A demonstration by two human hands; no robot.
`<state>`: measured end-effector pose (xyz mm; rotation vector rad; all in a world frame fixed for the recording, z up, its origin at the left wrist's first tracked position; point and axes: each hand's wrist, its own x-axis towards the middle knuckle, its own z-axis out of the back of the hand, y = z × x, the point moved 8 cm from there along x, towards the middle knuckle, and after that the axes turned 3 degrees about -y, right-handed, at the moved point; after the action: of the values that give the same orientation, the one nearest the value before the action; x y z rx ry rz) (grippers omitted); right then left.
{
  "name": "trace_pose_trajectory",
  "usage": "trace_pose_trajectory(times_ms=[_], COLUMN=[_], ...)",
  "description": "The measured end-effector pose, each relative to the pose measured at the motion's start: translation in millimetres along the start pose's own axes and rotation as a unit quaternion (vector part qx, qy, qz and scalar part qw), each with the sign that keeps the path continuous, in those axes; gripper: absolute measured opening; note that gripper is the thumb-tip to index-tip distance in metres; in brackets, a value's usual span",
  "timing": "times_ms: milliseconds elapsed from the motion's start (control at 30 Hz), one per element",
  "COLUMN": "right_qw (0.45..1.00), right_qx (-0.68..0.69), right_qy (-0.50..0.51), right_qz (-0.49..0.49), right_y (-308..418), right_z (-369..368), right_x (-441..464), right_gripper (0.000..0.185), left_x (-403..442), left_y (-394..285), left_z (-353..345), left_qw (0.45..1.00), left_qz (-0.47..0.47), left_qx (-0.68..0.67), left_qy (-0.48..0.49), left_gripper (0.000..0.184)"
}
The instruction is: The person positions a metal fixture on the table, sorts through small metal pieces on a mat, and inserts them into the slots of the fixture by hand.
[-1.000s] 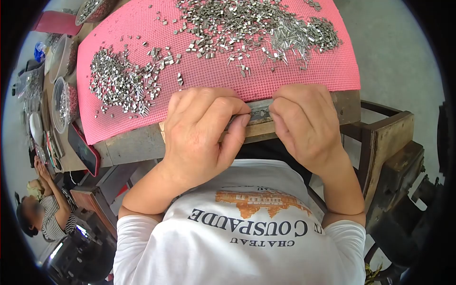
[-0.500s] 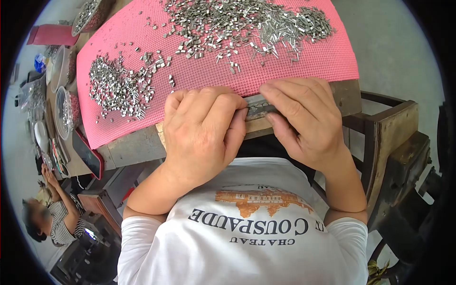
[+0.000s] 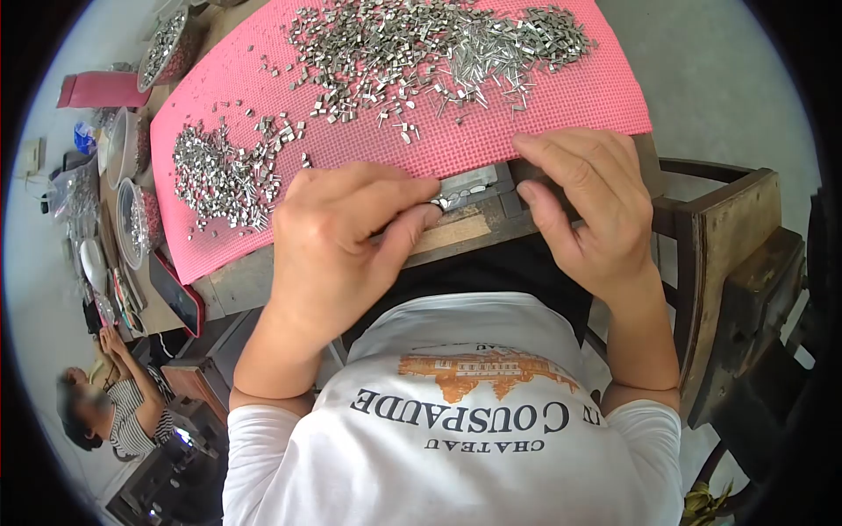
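Observation:
A dark metal fixture (image 3: 503, 198) sits at the near edge of the worktable. A short row of small shiny metal links (image 3: 465, 193) lies along it. My left hand (image 3: 338, 241) is closed, its thumb and index finger pinching the left end of the row; the fingers partly hide that end. At the fixture's right end is my right hand (image 3: 589, 197), thumb and fingers apart, with nothing visible between them. Beyond both hands, a pink mesh mat (image 3: 561, 110) carries a large heap of small metal links and pins (image 3: 377, 53) and a smaller pile (image 3: 219, 175) at the left.
Clear plastic tubs (image 3: 136, 223) of metal parts stand along the left side, near a phone in a red case (image 3: 182, 294). A person in a striped top (image 3: 136, 416) sits at lower left. Wooden and dark metal furniture (image 3: 732, 263) stands at the right.
My hands have moved apart, the left going left and the right going right. More of the fixture and the link row now shows between them. The view has shifted slightly.

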<state>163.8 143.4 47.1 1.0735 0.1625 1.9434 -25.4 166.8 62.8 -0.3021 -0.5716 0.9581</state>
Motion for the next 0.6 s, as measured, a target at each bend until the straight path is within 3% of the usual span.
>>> trace_pose_trajectory(times_ms=[67,167,600], right_qw=[1.000,0.999,0.999], right_qx=[-0.020,-0.024,-0.012], right_qy=[-0.018,-0.024,-0.037], right_qz=[-0.004,-0.012,-0.030], right_y=[-8,-18,-34], right_z=[3,5,6], right_x=[1,2,1], right_gripper=[0.033,0.025,0.016], left_x=[7,30,66], left_y=[12,13,15], left_z=[-3,1,-22], left_qw=[0.997,0.999,0.987], left_qz=[0.043,-0.033,-0.121], left_qx=[-0.063,0.034,0.105], left_qy=[0.015,-0.022,0.029], left_gripper=[0.013,0.012,0.004])
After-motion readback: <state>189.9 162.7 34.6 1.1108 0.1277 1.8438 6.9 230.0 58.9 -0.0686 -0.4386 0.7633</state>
